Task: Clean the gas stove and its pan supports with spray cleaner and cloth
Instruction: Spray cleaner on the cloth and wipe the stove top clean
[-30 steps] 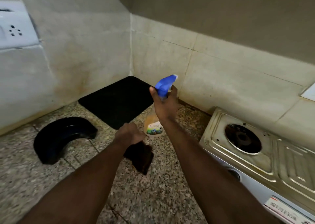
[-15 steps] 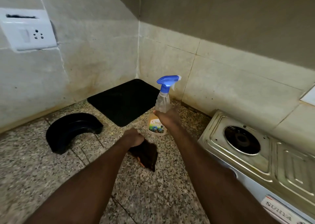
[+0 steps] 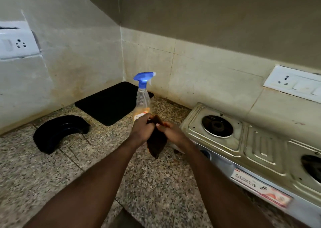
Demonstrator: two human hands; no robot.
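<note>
Two hands on one cloth, that's the picture! The left hand (image 3: 142, 129) has its fingers curled round the top of the dark brown cloth (image 3: 157, 143). The right hand (image 3: 174, 133) pinches the same upper edge from the other side, and the rest hangs down between the wrists above the speckled counter (image 3: 156, 189).

Spray bottle (image 3: 143, 95)? Upright on the counter just behind the knuckles, nobody gripping it, blue nozzle pointing right.

Now the relation that matters. The stove (image 3: 260, 149) lies off to the right of both hands, its near corner close beside the right wrist. Its long body runs away rightward and toward the camera, along the wall. So the right hand is the nearer one, and the closest burner opening (image 3: 217, 126) sits just past it with no pan support on it.

My read: the cloth is being readied for wiping, and the coming reach goes right, sweeping along that long axis. A black mat (image 3: 111, 101) and a curved black tray (image 3: 57, 134) sit to the left, well apart from the stove.
</note>
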